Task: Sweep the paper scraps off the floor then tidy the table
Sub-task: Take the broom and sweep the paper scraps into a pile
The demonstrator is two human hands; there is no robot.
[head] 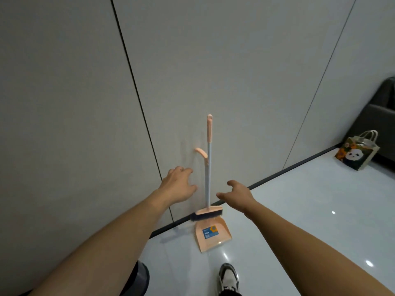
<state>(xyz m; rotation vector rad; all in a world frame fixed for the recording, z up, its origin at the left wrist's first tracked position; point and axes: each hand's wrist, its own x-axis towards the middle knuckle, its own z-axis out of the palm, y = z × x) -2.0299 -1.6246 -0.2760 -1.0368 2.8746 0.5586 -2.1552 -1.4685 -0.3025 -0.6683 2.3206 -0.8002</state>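
A peach and light-blue broom (208,167) stands upright against the grey wall, its dark bristles (206,215) at the floor. A peach dustpan (211,233) with a blue label lies on the white floor below it, and its curved handle (202,153) pokes out left of the broom pole. My left hand (178,184) hovers just left of the pole with fingers spread, holding nothing. My right hand (236,195) reaches in from the right, fingers loosely curved, also apart from the pole. No paper scraps or table are in view.
A panda-print gift bag (355,151) stands on the floor at the right by a dark sofa (382,112). A dark round bin (139,278) sits at my lower left. My shoe (228,278) is on the glossy floor.
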